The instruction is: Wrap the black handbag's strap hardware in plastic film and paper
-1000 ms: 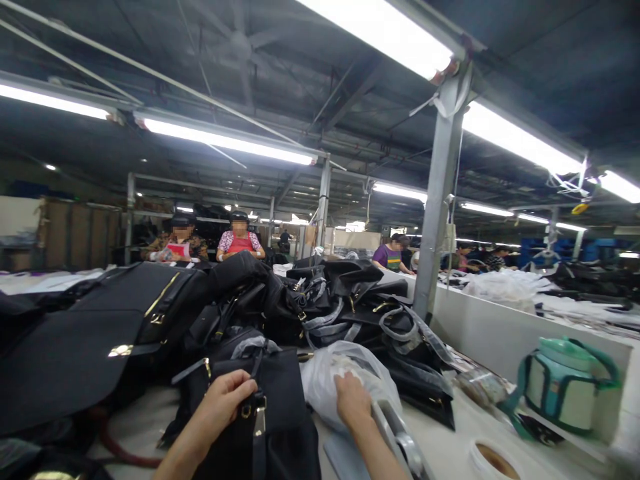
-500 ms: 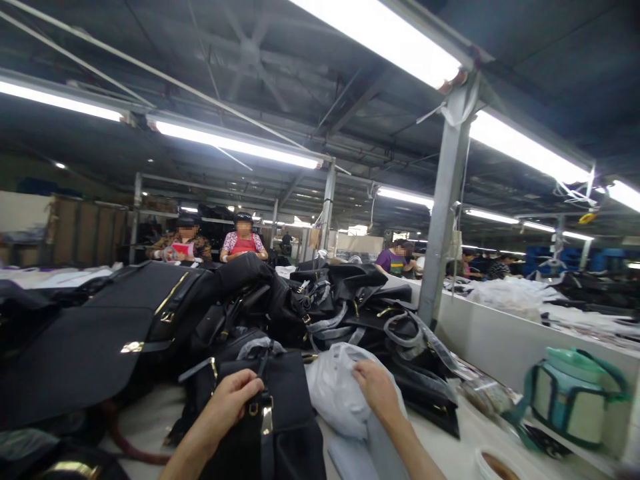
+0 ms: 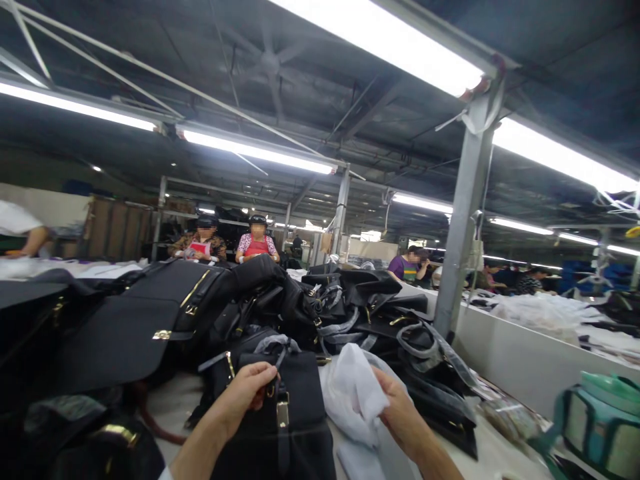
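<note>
In front of me lies a black bag [image 3: 307, 400] with a gold buckle [image 3: 283, 413] on its front strap. My left hand [image 3: 250, 393] is closed in a pinch on a thin dark strap at the bag's top. To the right, my right hand [image 3: 397, 407] grips a sheet of thin white wrapping [image 3: 357, 380], its edge raised between thumb and fingers. More of the same pale wrapping lies bunched beneath it, beside the bag. Whether it is paper or plastic, I cannot tell.
A heap of black bags [image 3: 280, 293] with gold fittings and wrapped handles fills the table ahead. A large black bag [image 3: 130, 320] lies at left. On the right are a low white partition [image 3: 500, 333], a metal post [image 3: 463, 220] and a green jug [image 3: 595, 420]. Several people sit beyond.
My right hand has lifted a piece of the white wrapping off the bunch. The left hand stays at the bag's top strap. My view has swung slightly left.
</note>
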Demonstrator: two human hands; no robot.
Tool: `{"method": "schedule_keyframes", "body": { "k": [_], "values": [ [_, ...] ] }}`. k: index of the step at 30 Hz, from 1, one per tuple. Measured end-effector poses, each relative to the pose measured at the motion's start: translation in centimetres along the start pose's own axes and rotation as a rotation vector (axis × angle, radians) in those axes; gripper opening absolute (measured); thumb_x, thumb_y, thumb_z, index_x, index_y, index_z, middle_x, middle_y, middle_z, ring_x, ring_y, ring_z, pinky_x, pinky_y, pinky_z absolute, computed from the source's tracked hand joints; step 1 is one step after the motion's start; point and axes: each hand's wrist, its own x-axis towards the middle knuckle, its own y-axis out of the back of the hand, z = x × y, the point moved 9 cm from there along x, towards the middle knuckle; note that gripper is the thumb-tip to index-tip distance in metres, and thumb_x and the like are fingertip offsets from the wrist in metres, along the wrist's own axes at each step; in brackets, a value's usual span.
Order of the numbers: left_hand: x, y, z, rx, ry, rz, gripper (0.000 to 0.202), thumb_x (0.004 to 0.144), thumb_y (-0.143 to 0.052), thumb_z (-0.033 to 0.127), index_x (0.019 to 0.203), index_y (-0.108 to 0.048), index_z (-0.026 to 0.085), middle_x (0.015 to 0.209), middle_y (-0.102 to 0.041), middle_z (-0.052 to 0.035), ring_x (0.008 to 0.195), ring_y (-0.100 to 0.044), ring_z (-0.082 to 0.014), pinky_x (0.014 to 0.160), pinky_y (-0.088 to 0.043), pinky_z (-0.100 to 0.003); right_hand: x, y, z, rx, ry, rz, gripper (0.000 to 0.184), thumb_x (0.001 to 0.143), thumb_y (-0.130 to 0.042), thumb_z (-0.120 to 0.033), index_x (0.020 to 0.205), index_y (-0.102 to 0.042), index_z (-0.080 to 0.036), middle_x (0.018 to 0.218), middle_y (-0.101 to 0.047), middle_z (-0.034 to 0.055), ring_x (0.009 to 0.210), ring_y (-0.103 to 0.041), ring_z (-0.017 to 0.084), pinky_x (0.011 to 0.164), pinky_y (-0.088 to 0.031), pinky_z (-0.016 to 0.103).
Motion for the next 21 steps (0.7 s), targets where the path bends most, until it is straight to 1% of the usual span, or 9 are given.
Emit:
{"method": "schedule_keyframes", "body": {
  "k": [2,4,7,9,11,14,16,18,21],
  "values": [
    [-0.3,-0.3,0.2,-0.066,0.028,-0.013,0.053,0.051,-0.080,0.063,0.063,-0.055,0.017,0.051,-0.051,0.0061,0.042,-0.040,-0.0060,0.043,-0.023,-0.019,-0.5,-1.9,-0.9,-0.105,0.066,-0.070,0.020,0.066,-0.079,-0.034,0.075,-0.072,-0.018,0.068,-0.065,-0.0008,0.065,-0.055,0.016,0.062,-0.043,0.026],
    [-0.6,-0.5,0.8,-0.121,0.050,-0.021,0.053,0.049,-0.084,0.059,0.062,-0.056,0.017,0.053,-0.054,0.0050,0.046,-0.046,-0.0074,0.045,-0.029,-0.020,-1.0,-3.1,-1.2,-0.142,0.095,-0.056,0.024,0.064,-0.082,-0.038,0.073,-0.072,-0.019,0.066,-0.065,-0.0009,0.065,-0.055,0.017,0.062,-0.042,0.026],
    [-1.0,-0.6,1.8,-0.181,0.072,-0.008,0.051,0.047,-0.088,0.055,0.065,-0.061,0.015,0.056,-0.059,0.0033,0.050,-0.052,-0.0087,0.049,-0.037,-0.020,-1.7,-5.0,-0.1,0.054,-0.008,-0.075,0.027,0.064,-0.083,-0.041,0.079,-0.073,-0.021,0.070,-0.068,0.0001,0.066,-0.059,0.018,0.060,-0.045,0.026],
    [-1.3,-0.6,2.2,-0.206,0.087,0.005,0.052,0.044,-0.090,0.054,0.065,-0.063,0.015,0.056,-0.060,0.0032,0.051,-0.054,-0.0093,0.050,-0.039,-0.020,-2.1,-5.2,1.3,0.258,-0.123,-0.009,0.032,0.060,-0.083,-0.045,0.080,-0.072,-0.023,0.073,-0.070,0.0020,0.067,-0.063,0.020,0.058,-0.048,0.028],
    [-1.5,-0.7,2.3,-0.223,0.100,0.010,0.053,0.041,-0.091,0.053,0.065,-0.063,0.015,0.053,-0.058,0.0040,0.050,-0.053,-0.0092,0.047,-0.038,-0.020,-2.2,-3.9,2.2,0.288,-0.148,0.131,0.037,0.056,-0.079,-0.051,0.078,-0.070,-0.023,0.074,-0.072,0.0050,0.070,-0.067,0.024,0.057,-0.051,0.031],
    [-1.8,-0.8,2.2,-0.245,0.107,0.005,0.053,0.039,-0.092,0.051,0.063,-0.063,0.015,0.050,-0.056,0.0051,0.048,-0.050,-0.0082,0.046,-0.037,-0.019,-1.4,-0.5,0.9,-0.116,0.051,0.242,0.036,0.068,-0.064,-0.055,0.080,-0.068,-0.022,0.078,-0.073,0.0081,0.073,-0.069,0.028,0.063,-0.054,0.037],
    [-1.8,-0.9,2.0,-0.260,0.108,0.003,0.053,0.038,-0.093,0.051,0.062,-0.063,0.015,0.049,-0.056,0.0057,0.048,-0.049,-0.0077,0.046,-0.038,-0.019,-0.7,1.9,-0.1,-0.396,0.176,0.297,0.031,0.073,-0.058,-0.051,0.080,-0.066,-0.022,0.079,-0.071,0.0069,0.076,-0.067,0.028,0.071,-0.052,0.039],
    [-1.7,-0.9,1.8,-0.269,0.109,0.002,0.054,0.037,-0.094,0.051,0.063,-0.063,0.015,0.049,-0.056,0.0060,0.047,-0.049,-0.0077,0.046,-0.039,-0.020,0.0,4.3,-0.4,-0.596,0.234,0.371,0.024,0.075,-0.054,-0.045,0.078,-0.063,-0.023,0.077,-0.068,0.0057,0.077,-0.064,0.028,0.076,-0.048,0.040],
    [-1.3,-1.3,1.5,-0.267,0.105,-0.010,0.053,0.038,-0.094,0.050,0.063,-0.063,0.015,0.053,-0.060,0.0038,0.051,-0.053,-0.0092,0.050,-0.044,-0.021,1.3,5.3,0.7,-0.872,0.290,0.400,0.015,0.077,-0.045,-0.031,0.068,-0.056,-0.025,0.068,-0.063,0.0050,0.070,-0.060,0.026,0.070,-0.043,0.037]
  ]
}}
